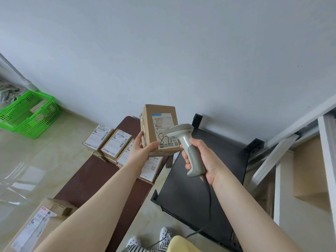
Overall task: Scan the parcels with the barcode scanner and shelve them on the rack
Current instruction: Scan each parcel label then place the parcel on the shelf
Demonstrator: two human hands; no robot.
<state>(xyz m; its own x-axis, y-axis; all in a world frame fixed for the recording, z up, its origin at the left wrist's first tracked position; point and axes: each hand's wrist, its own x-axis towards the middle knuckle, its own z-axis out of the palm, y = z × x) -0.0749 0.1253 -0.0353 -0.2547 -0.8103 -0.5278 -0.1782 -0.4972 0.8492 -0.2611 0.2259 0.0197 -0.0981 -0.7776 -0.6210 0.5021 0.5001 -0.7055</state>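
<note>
The left hand (141, 151) holds a cardboard parcel (160, 129) upright above the far end of the brown tabletop (87, 180), its grip closed on the box's lower left corner, label facing the camera. The right hand (201, 159) wraps the handle of the grey barcode scanner (187, 144), whose head lies just over the label's right side. More labelled parcels (109, 142) lie flat on the tabletop below. A black rack (205, 175) stands to the right, a green basket (27, 113) far left.
</note>
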